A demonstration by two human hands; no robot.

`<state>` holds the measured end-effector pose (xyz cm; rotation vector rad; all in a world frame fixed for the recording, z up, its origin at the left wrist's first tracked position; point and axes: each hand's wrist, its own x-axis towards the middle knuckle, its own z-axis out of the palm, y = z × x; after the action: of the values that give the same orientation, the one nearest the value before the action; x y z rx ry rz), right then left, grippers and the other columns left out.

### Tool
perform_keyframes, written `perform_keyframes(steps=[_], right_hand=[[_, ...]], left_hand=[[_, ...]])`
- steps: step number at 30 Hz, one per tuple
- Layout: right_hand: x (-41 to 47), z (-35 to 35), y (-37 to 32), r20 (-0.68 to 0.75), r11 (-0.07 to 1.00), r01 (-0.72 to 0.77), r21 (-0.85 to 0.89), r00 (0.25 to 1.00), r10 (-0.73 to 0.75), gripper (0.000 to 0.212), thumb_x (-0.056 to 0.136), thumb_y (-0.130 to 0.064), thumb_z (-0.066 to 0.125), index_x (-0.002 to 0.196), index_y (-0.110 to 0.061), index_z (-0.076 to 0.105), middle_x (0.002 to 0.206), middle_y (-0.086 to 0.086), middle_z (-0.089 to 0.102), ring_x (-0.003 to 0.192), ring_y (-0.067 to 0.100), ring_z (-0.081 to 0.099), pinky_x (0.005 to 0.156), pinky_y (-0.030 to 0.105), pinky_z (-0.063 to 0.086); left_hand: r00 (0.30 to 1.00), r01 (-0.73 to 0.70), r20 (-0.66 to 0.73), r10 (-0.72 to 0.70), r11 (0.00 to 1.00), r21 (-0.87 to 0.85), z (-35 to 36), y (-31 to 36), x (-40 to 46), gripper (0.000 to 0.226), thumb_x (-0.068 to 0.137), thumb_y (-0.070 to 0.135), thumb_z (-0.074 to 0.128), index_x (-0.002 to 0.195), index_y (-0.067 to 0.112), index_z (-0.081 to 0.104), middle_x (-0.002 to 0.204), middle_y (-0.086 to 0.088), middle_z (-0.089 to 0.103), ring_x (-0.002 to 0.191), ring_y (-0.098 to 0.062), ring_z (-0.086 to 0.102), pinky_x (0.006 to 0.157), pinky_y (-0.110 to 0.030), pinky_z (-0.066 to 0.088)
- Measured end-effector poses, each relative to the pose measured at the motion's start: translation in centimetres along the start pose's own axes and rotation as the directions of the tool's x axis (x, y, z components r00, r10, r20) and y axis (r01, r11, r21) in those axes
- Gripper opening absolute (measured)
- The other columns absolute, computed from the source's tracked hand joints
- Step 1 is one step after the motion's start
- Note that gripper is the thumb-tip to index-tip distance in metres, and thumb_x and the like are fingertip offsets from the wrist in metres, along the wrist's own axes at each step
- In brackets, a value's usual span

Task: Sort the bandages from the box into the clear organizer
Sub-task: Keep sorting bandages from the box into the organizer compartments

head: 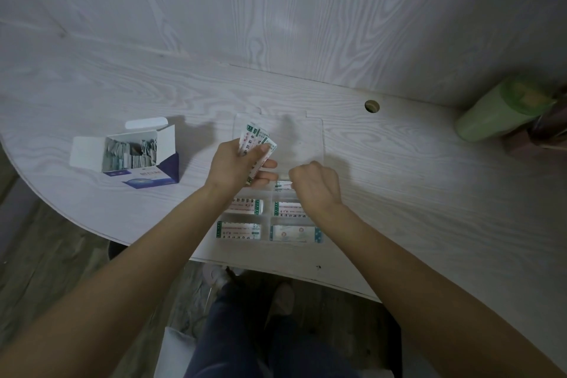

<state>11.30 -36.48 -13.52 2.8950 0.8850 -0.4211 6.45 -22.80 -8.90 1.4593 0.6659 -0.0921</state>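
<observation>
Left hand [237, 166]: gripping a fanned stack of bandages [257, 144], long axes running near-to-far, tips leaning far-right.
Right hand [313, 186]: fingers curling over the clear organizer [317, 144]; pinch cannot be told.
Organizer compartments: filed bandages [239, 230] lying left-to-right.
Box [135, 152]: sitting open, left.

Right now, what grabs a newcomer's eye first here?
The two hands at table centre: the left hand grips a fan of bandages, and the right hand curls over the clear organizer, where more bandages lie in compartments. Left of them sits the open box, still full.
</observation>
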Motion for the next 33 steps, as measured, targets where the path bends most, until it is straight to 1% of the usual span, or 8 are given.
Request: perform_keyframes(steps=[6,11,17,24,26,28,31,33], right_hand=[[0.1,-1.5,-0.5,0.142,0.991,0.116,-0.063,0.984,-0.106,0.027,0.082,0.012,0.05,0.068,-0.011,0.047,0.102,0.006,0.066,0.093,0.022,0.063,0.065,0.027,0.037],[0.6,-1.2,-0.3,0.115,0.994,0.11,0.002,0.987,-0.109,0.017,0.091,0.002,0.05,0.096,-0.008,0.063,0.101,0.008,0.066,0.091,0.024,0.063,0.065,0.027,0.038],[0.7,-0.4,0.1,0.136,0.991,0.055,0.121,0.988,-0.072,0.015,0.091,0.001,0.049,0.091,-0.008,0.062,0.084,0.007,0.059,0.067,0.02,0.049,0.059,0.027,0.035],[0.4,-0.9,0.8,0.14,0.956,0.034,0.293,0.987,-0.077,0.026,0.093,-0.001,0.044,0.106,-0.006,0.065,0.09,0.01,0.063,0.078,0.024,0.059,0.062,0.027,0.044],[-0.1,-1.4,1.1,0.006,0.877,0.043,0.478,0.999,-0.052,0.028,0.096,-0.006,0.046,0.114,-0.009,0.067,0.103,0.011,0.069,0.09,0.024,0.064,0.078,0.032,0.051],[-0.7,-2.7,1.3,-0.106,0.624,0.036,0.781,0.991,0.076,0.021,0.096,-0.014,0.053,0.107,-0.011,0.07,0.1,0.005,0.072,0.091,0.018,0.066,0.084,0.028,0.051],[-1.2,-4.8,1.5,0.026,0.13,-0.04,0.991,0.994,0.107,0.007,0.09,-0.019,0.063,0.091,-0.015,0.07,0.083,-0.001,0.071,0.075,0.01,0.068,0.068,0.02,0.052],[-1.3,-5.3,1.6,0.044,0.099,-0.05,0.994,0.997,0.06,0.003,0.084,-0.011,0.07,0.086,-0.013,0.07,0.078,0.0,0.069,0.065,0.006,0.064,0.059,0.015,0.048]], left_hand=[[1.0,-0.011,0.008,0.011,1.0,-0.011,-0.2,0.2,-0.1,0.005,0.094,0.017,0.057,0.092,0.016,0.061,0.077,-0.01,0.071,0.057,-0.019,0.07,0.057,-0.027,0.059],[1.0,0.004,0.016,-0.003,0.999,-0.032,-0.4,0.2,-0.1,0.004,0.094,0.017,0.058,0.092,0.016,0.062,0.075,-0.008,0.072,0.057,-0.019,0.07,0.06,-0.029,0.059],[1.0,0.011,0.027,-0.01,0.999,-0.031,-0.6,0.3,-0.3,0.005,0.094,0.018,0.057,0.093,0.017,0.062,0.074,-0.007,0.073,0.059,-0.021,0.07,0.056,-0.027,0.058],[0.998,0.025,0.062,-0.021,0.998,-0.059,-0.6,0.7,-0.6,0.007,0.092,0.019,0.059,0.098,0.016,0.062,0.082,-0.009,0.074,0.067,-0.025,0.072,0.061,-0.028,0.059],[0.997,0.04,0.075,-0.034,0.996,-0.084,-0.7,0.8,-0.7,0.01,0.09,0.019,0.061,0.099,0.015,0.062,0.082,-0.009,0.074,0.068,-0.024,0.072,0.061,-0.027,0.059],[0.995,0.048,0.093,-0.04,0.996,-0.081,-0.8,0.8,-0.9,0.013,0.087,0.017,0.064,0.099,0.012,0.063,0.08,-0.009,0.074,0.066,-0.022,0.072,0.059,-0.026,0.058],[0.986,0.026,0.165,-0.022,0.999,-0.022,-0.6,1.0,-1.2,0.014,0.084,0.018,0.067,0.096,0.01,0.065,0.077,-0.008,0.074,0.062,-0.018,0.07,0.055,-0.022,0.056],[0.978,0.0,0.208,-0.003,1.0,0.015,-0.2,1.2,-1.6,0.017,0.085,0.024,0.064,0.096,0.011,0.066,0.078,-0.008,0.074,0.063,-0.018,0.071,0.056,-0.023,0.056]])
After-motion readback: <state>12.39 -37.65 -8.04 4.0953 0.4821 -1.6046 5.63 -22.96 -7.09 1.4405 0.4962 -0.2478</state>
